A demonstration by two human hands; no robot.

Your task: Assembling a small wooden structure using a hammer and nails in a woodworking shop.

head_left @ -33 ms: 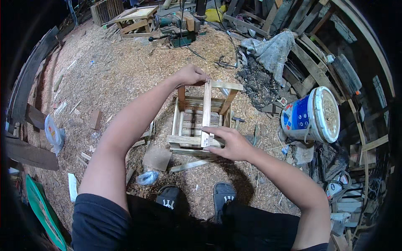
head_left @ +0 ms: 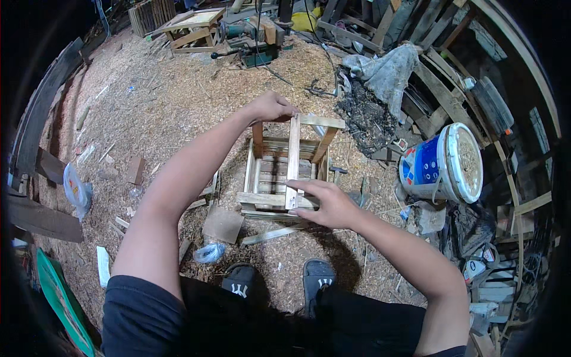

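A small slatted wooden frame, shaped like a crate, stands on the ground in front of me. One pale wooden slat lies lengthwise across its top, over the near and far rails. My left hand reaches to the far end of this slat with its fingers closed there; the fingertips are partly hidden. At the near end, my right hand holds the slat between the thumb and the fingers. Beneath it, the spaced inner slats of the frame show.
A white-and-blue bucket sits to the right, near scrap wood and a grey cloth. Beyond the frame are a bench vise and a small wooden stand. A hammer lies beside the frame. Wood shavings cover the ground.
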